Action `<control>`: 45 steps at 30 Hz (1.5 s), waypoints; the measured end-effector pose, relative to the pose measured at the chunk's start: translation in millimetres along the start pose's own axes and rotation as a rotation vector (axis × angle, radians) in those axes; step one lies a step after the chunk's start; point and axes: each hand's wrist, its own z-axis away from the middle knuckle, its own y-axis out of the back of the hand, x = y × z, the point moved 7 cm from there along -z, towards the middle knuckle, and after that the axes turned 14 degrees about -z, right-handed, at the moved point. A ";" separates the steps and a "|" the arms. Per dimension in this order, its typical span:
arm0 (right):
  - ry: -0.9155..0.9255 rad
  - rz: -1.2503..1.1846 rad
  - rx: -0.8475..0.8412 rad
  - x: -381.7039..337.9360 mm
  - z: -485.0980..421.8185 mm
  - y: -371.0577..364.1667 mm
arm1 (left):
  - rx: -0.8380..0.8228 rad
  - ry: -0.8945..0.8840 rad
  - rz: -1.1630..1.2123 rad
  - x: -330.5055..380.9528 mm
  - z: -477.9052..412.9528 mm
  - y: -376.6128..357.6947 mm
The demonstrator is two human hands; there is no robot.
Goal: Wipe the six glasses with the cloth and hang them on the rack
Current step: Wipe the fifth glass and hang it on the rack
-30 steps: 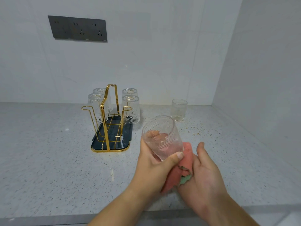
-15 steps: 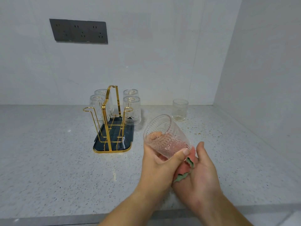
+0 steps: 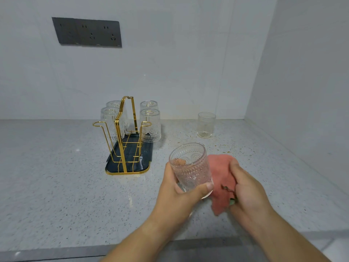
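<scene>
A: Access to rack [image 3: 125,140]?
B: Front pegs [image 3: 98,124] free, counter [image 3: 56,176] before them open. Four hung glasses [image 3: 150,125] fill the rear.
A: Right side?
B: Lone upright glass [image 3: 206,125] stands there, side wall [image 3: 302,91] near it.

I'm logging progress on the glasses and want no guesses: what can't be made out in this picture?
All in the head view:
Fingertips of the right hand: tucked under the pink cloth in its grip.
Base of the held glass: partly covered by the left hand.
Two rear hung glasses: mostly behind the front pair and the rack handle.
Brown specks by the upright glass: too small to identify.
</scene>
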 end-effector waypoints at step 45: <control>-0.246 -0.336 -0.701 13.8 33.4 -100.0 | -0.011 -0.103 -0.006 41.6 -7.1 67.0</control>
